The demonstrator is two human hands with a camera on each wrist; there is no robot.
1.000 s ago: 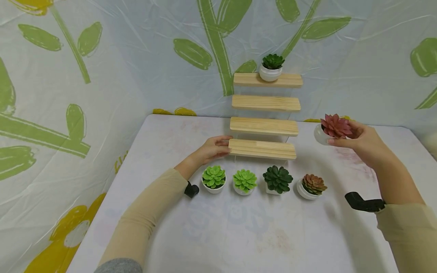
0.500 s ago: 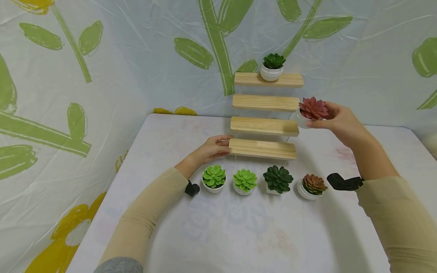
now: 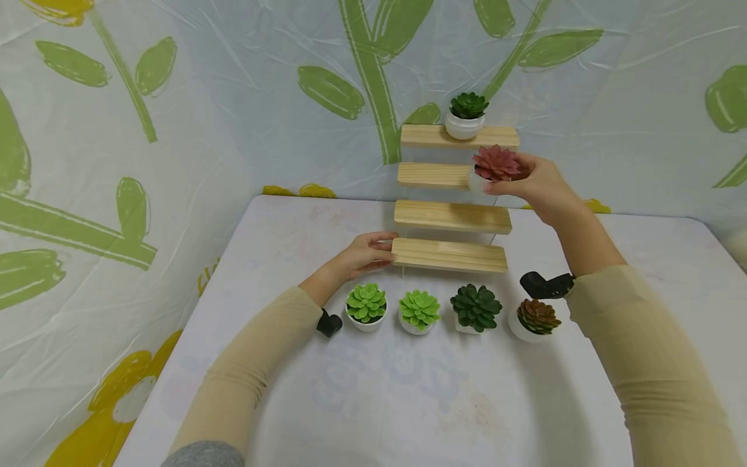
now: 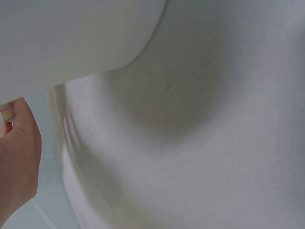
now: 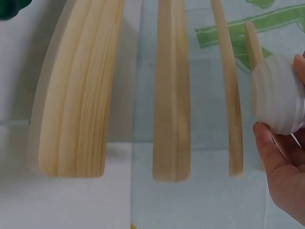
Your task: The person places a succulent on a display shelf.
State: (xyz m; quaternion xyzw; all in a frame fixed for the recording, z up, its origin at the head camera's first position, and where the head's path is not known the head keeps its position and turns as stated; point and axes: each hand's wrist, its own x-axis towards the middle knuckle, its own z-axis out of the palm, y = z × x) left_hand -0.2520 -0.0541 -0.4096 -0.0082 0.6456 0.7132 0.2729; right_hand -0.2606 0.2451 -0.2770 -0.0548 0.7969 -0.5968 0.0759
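Note:
My right hand [image 3: 545, 187] grips the white pot of a red succulent [image 3: 496, 163], held up in front of the right part of the second shelf from the top. The right wrist view shows the white pot [image 5: 279, 94] between my thumb and fingers. With thumb and fingers, my left hand [image 3: 358, 257] holds the left end of the lowest board of a four-tier wooden shelf stand [image 3: 449, 255]. On the top board sits a dark green potted succulent [image 3: 465, 117]. In the left wrist view my left hand [image 4: 18, 160] is only partly visible at the left edge.
In front of the stand, a row of potted succulents lines the table [image 3: 408, 415]: light green [image 3: 366, 303], another light green [image 3: 419, 309], dark green [image 3: 475, 307] and brown [image 3: 537, 316]. A leaf-printed sheet [image 3: 245, 130] hangs behind.
My right hand has carried the potted red succulent leftward and up, from right of the stand to in front of its second-highest board. My left hand stays on the lowest board.

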